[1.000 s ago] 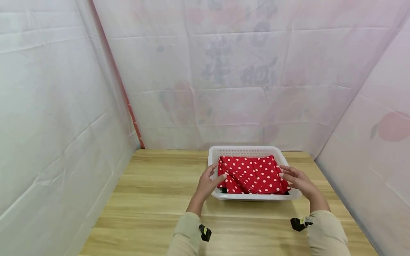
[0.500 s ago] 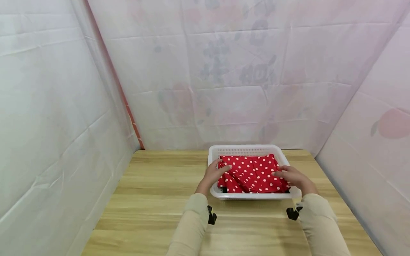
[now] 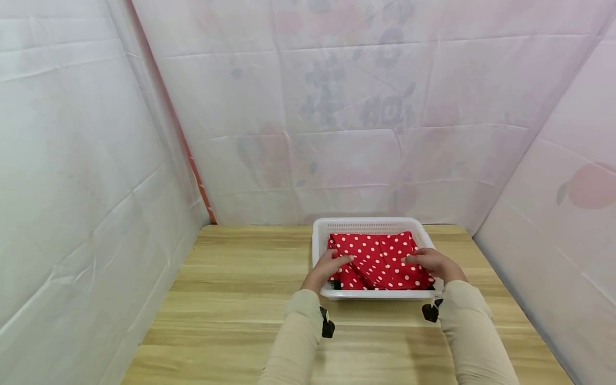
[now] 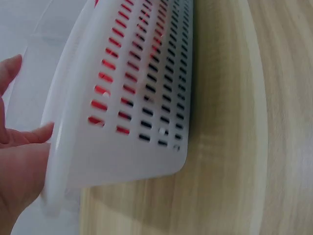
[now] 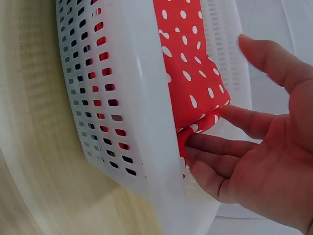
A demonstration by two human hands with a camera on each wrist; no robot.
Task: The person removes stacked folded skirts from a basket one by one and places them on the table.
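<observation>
A folded red cloth with white dots point(image 3: 380, 262) lies in a white plastic basket point(image 3: 375, 294), with something black under its near edge. At the cloth's left end is the left hand point(image 3: 329, 267), thumb over the cloth; in the left wrist view the fingers of this hand point(image 4: 19, 166) reach over the basket rim point(image 4: 61, 161). The right hand point(image 3: 435, 262) is at the cloth's right end. Its fingertips touch the cloth's folded edge point(image 5: 195, 93) in the right wrist view, where the right hand point(image 5: 269, 152) has its thumb raised apart.
The basket stands near the back edge of a wooden table point(image 3: 231, 299). White printed sheeting point(image 3: 346, 160) rises behind the table and on both sides. Small black devices are strapped at both wrists, over beige sleeves point(image 3: 293, 342).
Both hands have moved inward over the ends of the cloth, the left one to the right and the right one to the left. The basket and cloth have hardly moved.
</observation>
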